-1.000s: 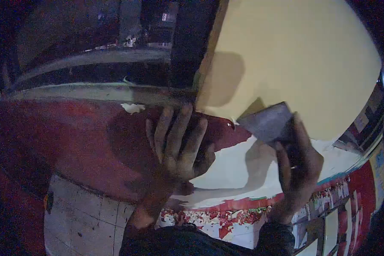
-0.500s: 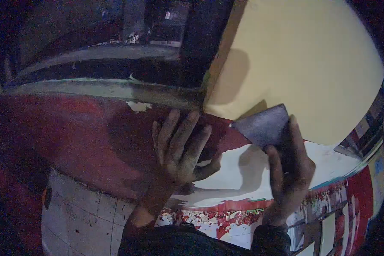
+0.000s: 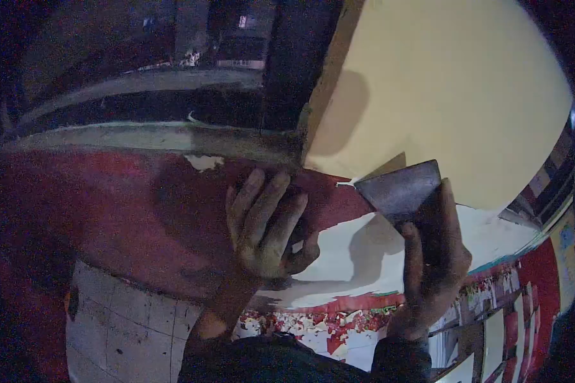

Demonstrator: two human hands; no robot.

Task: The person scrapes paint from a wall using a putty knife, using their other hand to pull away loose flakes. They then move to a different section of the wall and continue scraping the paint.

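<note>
My right hand [image 3: 442,260] is closed around a scraper [image 3: 402,186] with a wide grey metal blade. Its handle is mostly hidden by my fingers. The blade lies over the border where a yellow wall surface [image 3: 466,96] meets a red painted band [image 3: 108,210] and a bare white patch [image 3: 342,246]. At the blade's left corner a thin whitish sliver [image 3: 345,184] shows against the red. To the left, my left hand [image 3: 265,226] is over the red paint, its fingers apart and slightly bent, with nothing in it.
A window opening with a pale sill [image 3: 153,135] lies at the upper left, dark beyond. Below the red band, many paint flakes [image 3: 319,329] litter the tiled floor [image 3: 134,322]. Slatted red and white pieces [image 3: 498,338] are at the lower right.
The scraper and right hand have shifted slightly right along the wall. A whitish sliver now shows by the blade's left corner. My left hand has moved slightly left in view.
</note>
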